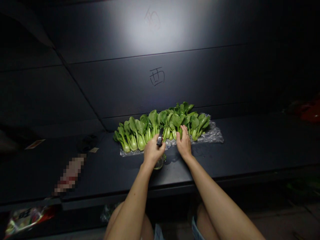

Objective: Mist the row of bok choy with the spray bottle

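Heads of bok choy [141, 131] stand in a row on clear plastic film [215, 133], leaves toward the back panel and pale stems toward me. My left hand [153, 150] is closed around a spray bottle [160, 162] in front of the row. Its black nozzle [159, 140] points at the greens, and part of its clear body shows below my hand. To the right, my right hand [184, 143] is open, fingers stretched toward the leaves. Its fingertips overlap the stems; whether they touch cannot be told.
The dark shelf [250, 143] has a front edge just before my knees. Behind rises a dark panel [200, 76] with a handwritten character. Small cards [35, 144] lie at left. A coloured package [25, 220] sits lower left, and a blurred red thing [310, 111] is far right.
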Demonstrator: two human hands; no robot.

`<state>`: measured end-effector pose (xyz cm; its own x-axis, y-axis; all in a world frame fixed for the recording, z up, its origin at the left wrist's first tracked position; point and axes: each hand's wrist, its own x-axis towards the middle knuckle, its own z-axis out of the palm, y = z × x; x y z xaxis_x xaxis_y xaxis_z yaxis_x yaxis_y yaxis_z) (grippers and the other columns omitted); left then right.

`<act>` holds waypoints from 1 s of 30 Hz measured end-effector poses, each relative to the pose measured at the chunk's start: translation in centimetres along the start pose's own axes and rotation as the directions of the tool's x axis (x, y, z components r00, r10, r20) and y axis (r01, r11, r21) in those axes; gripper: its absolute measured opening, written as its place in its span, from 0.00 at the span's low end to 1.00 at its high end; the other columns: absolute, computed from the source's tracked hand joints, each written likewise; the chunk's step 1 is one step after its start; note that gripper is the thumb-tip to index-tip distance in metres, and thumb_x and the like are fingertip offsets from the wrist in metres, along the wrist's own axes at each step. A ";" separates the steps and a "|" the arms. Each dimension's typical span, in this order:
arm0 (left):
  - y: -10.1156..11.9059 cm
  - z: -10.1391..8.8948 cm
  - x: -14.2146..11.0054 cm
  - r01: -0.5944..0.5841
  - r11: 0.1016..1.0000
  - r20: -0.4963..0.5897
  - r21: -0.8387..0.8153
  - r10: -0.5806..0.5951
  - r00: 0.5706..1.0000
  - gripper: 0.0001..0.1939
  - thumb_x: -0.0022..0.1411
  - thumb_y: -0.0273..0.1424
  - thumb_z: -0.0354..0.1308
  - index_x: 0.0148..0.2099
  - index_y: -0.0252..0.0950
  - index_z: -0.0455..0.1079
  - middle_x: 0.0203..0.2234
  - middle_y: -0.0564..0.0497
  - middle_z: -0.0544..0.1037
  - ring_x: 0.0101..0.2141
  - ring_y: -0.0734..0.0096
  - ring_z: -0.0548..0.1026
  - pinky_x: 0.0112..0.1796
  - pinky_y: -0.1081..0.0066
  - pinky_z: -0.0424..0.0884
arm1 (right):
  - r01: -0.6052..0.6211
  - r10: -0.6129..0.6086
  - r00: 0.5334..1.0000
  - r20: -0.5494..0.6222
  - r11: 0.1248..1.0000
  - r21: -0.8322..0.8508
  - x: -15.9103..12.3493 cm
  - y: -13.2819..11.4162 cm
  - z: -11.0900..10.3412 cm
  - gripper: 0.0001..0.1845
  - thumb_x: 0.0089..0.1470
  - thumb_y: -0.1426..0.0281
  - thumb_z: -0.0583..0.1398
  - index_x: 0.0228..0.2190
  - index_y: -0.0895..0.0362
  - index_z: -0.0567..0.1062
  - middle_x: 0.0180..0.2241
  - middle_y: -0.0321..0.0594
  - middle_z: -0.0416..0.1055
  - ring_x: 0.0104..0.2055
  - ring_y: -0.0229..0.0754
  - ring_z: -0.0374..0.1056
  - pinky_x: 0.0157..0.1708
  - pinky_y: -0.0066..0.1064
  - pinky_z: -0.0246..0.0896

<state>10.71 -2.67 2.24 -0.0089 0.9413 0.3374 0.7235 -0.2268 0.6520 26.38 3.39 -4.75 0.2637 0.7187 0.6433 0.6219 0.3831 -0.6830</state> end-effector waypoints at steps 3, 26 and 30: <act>0.2 0.2 -0.1 0.010 1.000 0.014 0.003 -0.010 1.000 0.11 0.55 0.31 0.55 0.41 0.39 0.72 0.27 0.51 0.78 0.29 0.68 0.76 0.31 0.73 0.67 | -0.009 0.009 1.000 0.007 1.000 -0.005 0.1 0.2 -0.2 0.28 0.62 0.62 0.47 0.57 0.64 0.63 0.61 0.57 0.59 0.65 0.49 0.51 0.62 0.47 0.50; 2.9 -0.2 -0.6 -0.056 0.976 0.158 0.211 0.023 0.987 0.10 0.57 0.32 0.54 0.42 0.39 0.70 0.35 0.48 0.79 0.37 0.62 0.77 0.34 0.71 0.66 | -0.023 0.023 0.999 -0.044 1.000 -0.002 0.4 1.4 -0.9 0.27 0.61 0.62 0.47 0.56 0.64 0.64 0.60 0.57 0.60 0.64 0.49 0.53 0.61 0.47 0.50; 3.2 0.1 -0.4 -0.074 0.981 0.149 0.181 0.047 0.988 0.10 0.57 0.31 0.53 0.42 0.39 0.70 0.35 0.49 0.79 0.36 0.63 0.77 0.33 0.71 0.66 | -0.023 0.022 0.998 -0.057 1.000 -0.012 0.5 1.4 -1.2 0.27 0.61 0.63 0.46 0.56 0.64 0.64 0.60 0.57 0.60 0.64 0.48 0.52 0.61 0.47 0.50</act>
<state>13.12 -3.74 4.13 0.1282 0.9563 0.2628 0.8353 -0.2470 0.4913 28.24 3.62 -5.01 0.3187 0.6928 0.6469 0.6246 0.3599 -0.6931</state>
